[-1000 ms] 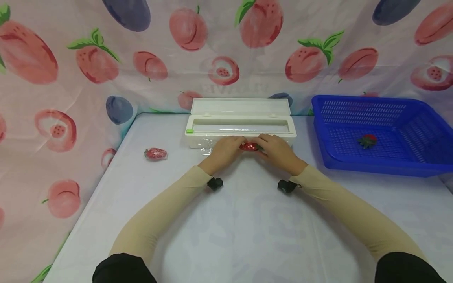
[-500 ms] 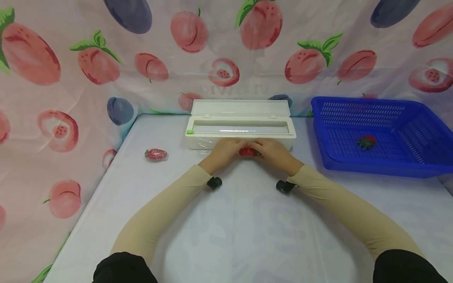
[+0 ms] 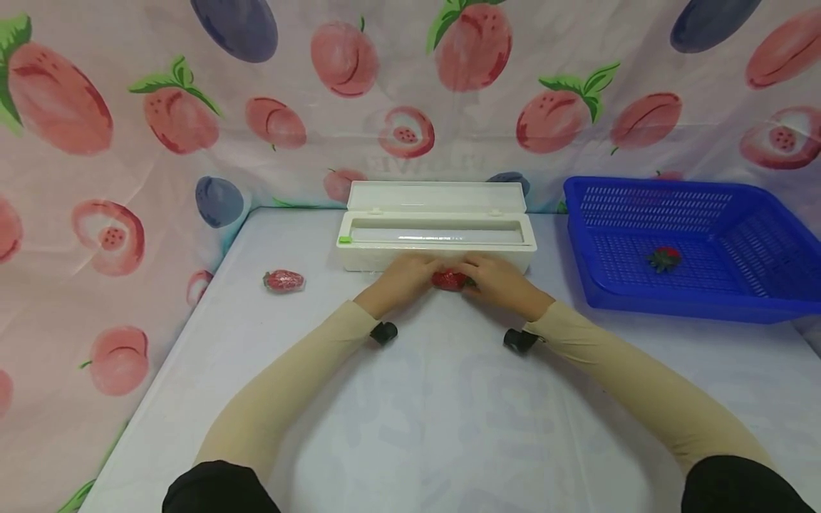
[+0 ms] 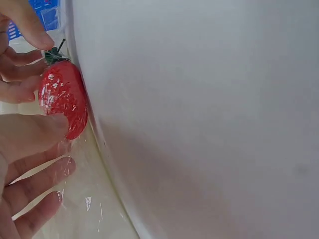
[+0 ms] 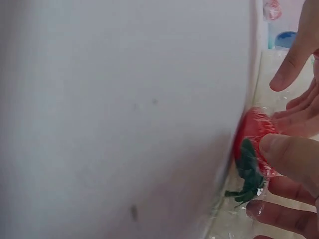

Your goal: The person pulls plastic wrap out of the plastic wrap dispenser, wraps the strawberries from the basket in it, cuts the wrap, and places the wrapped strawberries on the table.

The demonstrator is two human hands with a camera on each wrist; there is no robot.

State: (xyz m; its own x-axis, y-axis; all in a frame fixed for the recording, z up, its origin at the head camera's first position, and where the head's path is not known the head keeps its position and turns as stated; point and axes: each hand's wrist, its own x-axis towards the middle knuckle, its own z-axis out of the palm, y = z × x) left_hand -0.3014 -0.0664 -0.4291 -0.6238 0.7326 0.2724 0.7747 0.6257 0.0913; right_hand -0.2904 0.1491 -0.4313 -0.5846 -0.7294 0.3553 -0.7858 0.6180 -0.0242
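Note:
A red strawberry (image 3: 449, 280) with a green leafy cap lies under shiny cling film (image 4: 89, 204) at the front of a white cling film dispenser (image 3: 436, 222). My left hand (image 3: 405, 279) holds the strawberry's tip end, thumb on the near side and fingers behind, against the film. At the leafy end, my right hand (image 3: 499, 283) grips it, its thumb pressing the wrapped side in the right wrist view. The dispenser's lid (image 3: 436, 196) stands raised, and the film roll shows through its long slot. Part of the strawberry is hidden by the fingers.
A film-wrapped strawberry (image 3: 284, 281) lies on the white tablecloth (image 3: 410, 427) to the left. At the right stands a blue perforated basket (image 3: 680, 308) with one strawberry (image 3: 664, 259) inside. A fruit-print curtain (image 3: 462, 128) hangs behind the table.
Both hands have drawn the strawberry slightly back from the dispenser, toward me. More of its red side shows between the fingers. The basket and the wrapped strawberry at left stay put.

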